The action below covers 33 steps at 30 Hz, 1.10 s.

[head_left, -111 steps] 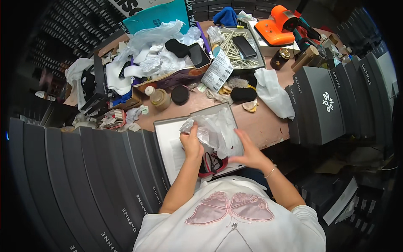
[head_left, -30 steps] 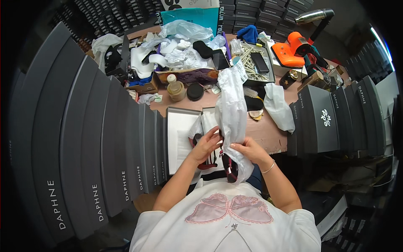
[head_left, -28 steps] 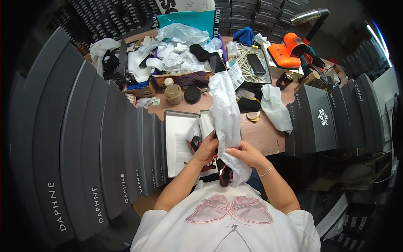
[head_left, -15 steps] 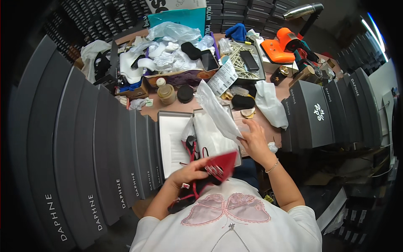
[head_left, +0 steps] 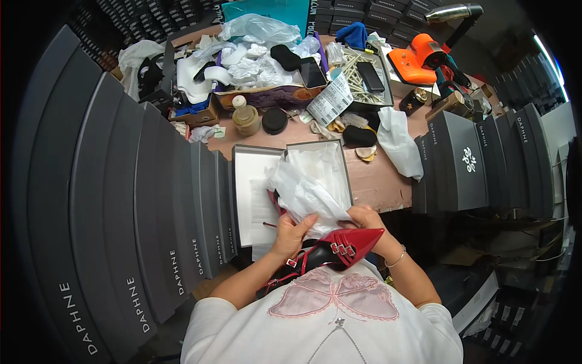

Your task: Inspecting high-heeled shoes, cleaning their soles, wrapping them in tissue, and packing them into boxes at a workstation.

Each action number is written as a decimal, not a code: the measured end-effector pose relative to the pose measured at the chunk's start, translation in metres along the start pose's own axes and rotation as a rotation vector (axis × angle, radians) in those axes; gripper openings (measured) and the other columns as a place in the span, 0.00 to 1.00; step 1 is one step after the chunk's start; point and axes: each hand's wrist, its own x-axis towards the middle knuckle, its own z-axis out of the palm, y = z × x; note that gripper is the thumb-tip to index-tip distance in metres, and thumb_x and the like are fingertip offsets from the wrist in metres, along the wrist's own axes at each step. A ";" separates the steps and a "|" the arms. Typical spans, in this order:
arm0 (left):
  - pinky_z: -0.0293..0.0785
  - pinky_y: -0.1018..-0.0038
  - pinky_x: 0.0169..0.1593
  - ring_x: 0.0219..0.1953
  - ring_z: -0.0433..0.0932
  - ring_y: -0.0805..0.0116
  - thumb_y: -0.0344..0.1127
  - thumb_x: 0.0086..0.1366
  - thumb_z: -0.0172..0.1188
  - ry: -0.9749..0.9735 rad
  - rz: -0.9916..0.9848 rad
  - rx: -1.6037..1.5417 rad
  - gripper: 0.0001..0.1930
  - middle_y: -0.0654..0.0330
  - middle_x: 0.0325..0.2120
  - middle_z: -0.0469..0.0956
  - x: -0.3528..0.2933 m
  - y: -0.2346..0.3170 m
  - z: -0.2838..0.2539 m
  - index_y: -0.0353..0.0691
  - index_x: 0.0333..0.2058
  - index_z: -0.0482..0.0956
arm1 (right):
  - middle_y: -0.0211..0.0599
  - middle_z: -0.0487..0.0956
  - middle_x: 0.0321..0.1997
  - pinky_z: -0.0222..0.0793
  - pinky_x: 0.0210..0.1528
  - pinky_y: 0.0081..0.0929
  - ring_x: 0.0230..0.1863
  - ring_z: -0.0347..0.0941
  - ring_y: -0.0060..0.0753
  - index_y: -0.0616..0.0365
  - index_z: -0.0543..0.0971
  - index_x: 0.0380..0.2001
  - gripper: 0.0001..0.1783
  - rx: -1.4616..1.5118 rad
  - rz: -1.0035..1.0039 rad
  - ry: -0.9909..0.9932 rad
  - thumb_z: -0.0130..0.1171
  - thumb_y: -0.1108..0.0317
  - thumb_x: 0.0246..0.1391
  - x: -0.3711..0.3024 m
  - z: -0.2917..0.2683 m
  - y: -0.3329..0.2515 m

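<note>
Nearest me, the red-and-black pointed shoe (head_left: 359,244) is lying across the front of the white shirt (head_left: 242,327), its toe pointing right and overlapping the right wrist; I can't tell what is supporting it. Half a second ago the left hand was holding it; now I'm seeing both hands on the white wrapping (head_left: 309,191) instead. That wrapping was hanging as a long, narrow strip from the right hand alone; now it is spreading wide and crumpled between the two.

I'm keeping the left hand (head_left: 291,235) just beyond the shoe's straps, thumb up, clasping the wrapping's near left part, its fingers mostly hidden. I'm holding the right hand (head_left: 365,219) beyond the toe, fingers curling inward and pinching the wrapping's right end. Both forearms are angling in from the lower corners of the view.

Under the wrapping, the open grey box (head_left: 250,176) is sitting at the worktop's (head_left: 382,185) near edge, white inside. In it, red straps (head_left: 274,198) are showing at the wrapping's left side; more of that footwear was showing before.

Farther on, a bottle (head_left: 245,119) and a round black object (head_left: 274,121) are standing beyond the box's far edge. Toward the worktop's far right corner, an orange device (head_left: 412,67) is resting.
</note>
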 end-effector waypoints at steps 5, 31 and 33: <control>0.70 0.75 0.47 0.40 0.74 0.73 0.37 0.62 0.63 0.075 0.063 0.339 0.18 0.61 0.39 0.77 -0.005 0.003 -0.009 0.33 0.46 0.74 | 0.51 0.76 0.26 0.68 0.32 0.35 0.29 0.74 0.51 0.65 0.78 0.32 0.09 0.171 0.292 0.040 0.62 0.70 0.50 0.002 -0.008 -0.015; 0.71 0.75 0.48 0.43 0.74 0.71 0.32 0.62 0.56 -0.137 -0.331 0.505 0.18 0.58 0.40 0.77 -0.007 0.035 0.006 0.32 0.50 0.73 | 0.53 0.77 0.31 0.70 0.37 0.27 0.29 0.75 0.43 0.64 0.76 0.42 0.11 0.215 0.335 0.045 0.52 0.76 0.55 -0.042 -0.021 -0.012; 0.70 0.76 0.48 0.44 0.73 0.72 0.31 0.61 0.57 -0.143 -0.273 0.570 0.18 0.59 0.41 0.77 -0.006 0.030 0.008 0.32 0.50 0.72 | 0.53 0.77 0.31 0.70 0.37 0.28 0.29 0.74 0.42 0.64 0.76 0.42 0.11 0.173 0.330 0.008 0.52 0.75 0.56 -0.044 -0.021 -0.002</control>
